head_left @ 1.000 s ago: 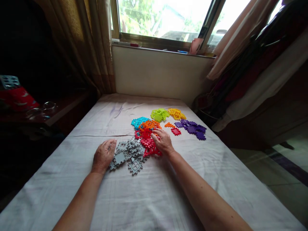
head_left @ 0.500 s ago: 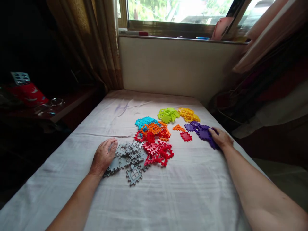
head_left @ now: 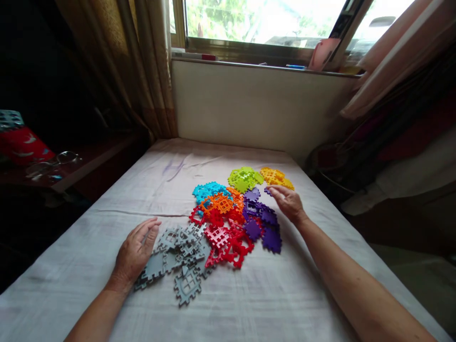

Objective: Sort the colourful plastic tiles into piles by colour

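My left hand (head_left: 132, 254) rests at the left edge of a pile of grey interlocking plastic tiles (head_left: 187, 244), fingers stretched out and holding nothing. My right hand (head_left: 288, 205) is over the bed, right of a heap of purple interlocking tiles (head_left: 271, 237). Its fingers are extended leftward. A small purple tile (head_left: 268, 191) shows at the fingertips, partly hidden by them. The purple heap touches the red tiles (head_left: 233, 244) and the orange tiles (head_left: 223, 203). Blue tiles (head_left: 210, 191) lie behind the orange ones.
Green tiles (head_left: 244, 178) and yellow tiles (head_left: 276, 176) form two piles farther back. All lie on a pale sheet (head_left: 228, 316). A low wall (head_left: 263, 109) stands at the far end. Eyeglasses (head_left: 67, 156) and a red patterned item (head_left: 24, 145) sit on a dark surface at left.
My right hand has moved leftward, and the purple tiles have shifted left against the red and orange ones. My left hand stays beside the grey pile. The view has tilted slightly.
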{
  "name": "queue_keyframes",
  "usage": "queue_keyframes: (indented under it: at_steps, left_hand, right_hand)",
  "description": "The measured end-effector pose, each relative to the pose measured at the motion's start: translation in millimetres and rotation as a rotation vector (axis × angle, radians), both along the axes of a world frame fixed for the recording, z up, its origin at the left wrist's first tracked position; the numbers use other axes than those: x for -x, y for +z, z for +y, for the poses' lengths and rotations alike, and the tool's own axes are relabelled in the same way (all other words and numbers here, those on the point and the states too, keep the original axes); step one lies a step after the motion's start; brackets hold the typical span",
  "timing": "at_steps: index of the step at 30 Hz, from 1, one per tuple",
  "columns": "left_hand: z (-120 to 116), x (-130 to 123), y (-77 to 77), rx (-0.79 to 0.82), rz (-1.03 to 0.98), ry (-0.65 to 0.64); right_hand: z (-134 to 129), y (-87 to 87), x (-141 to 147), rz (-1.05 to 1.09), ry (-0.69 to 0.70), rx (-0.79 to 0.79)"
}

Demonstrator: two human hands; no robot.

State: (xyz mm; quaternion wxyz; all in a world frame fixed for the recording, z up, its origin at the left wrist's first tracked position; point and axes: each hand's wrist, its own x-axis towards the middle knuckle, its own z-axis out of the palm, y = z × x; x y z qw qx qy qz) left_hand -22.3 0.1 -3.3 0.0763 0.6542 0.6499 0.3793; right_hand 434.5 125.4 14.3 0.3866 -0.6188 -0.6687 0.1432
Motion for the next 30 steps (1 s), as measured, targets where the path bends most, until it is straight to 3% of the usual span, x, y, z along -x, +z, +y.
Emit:
queue_keyframes:
  at_steps: [4,7,11,18,25,30]
  left_hand:
    - [-3,1,-0.3,0.019,-0.035,0.040]
    - [-5,0,1.0,0.040,-0.045,0.057]
    - [-7,-2,3.9,0.062,-0.063,0.057]
    - [-8,-1,4.0,0.070,-0.124,0.069]
    - [-5,-4,1.4,0.014,-0.142,0.062]
    - [-1,-7,-3.0,-0.042,-0.101,0.030]
  right_hand:
    - [79,9.5,-58,0.003,-0.483,0.173]
    - [121,3.2,-78,0.051,-0.536,0.232]
    - [146,-12.7,-59,0.102,-0.377,0.257]
    - [152,-18.3,18,0.173,0.026,0.293]
    - [122,-7.3,117,0.139,0.357,0.344]
    - [78,6.9,184,0.023,0.581,0.338]
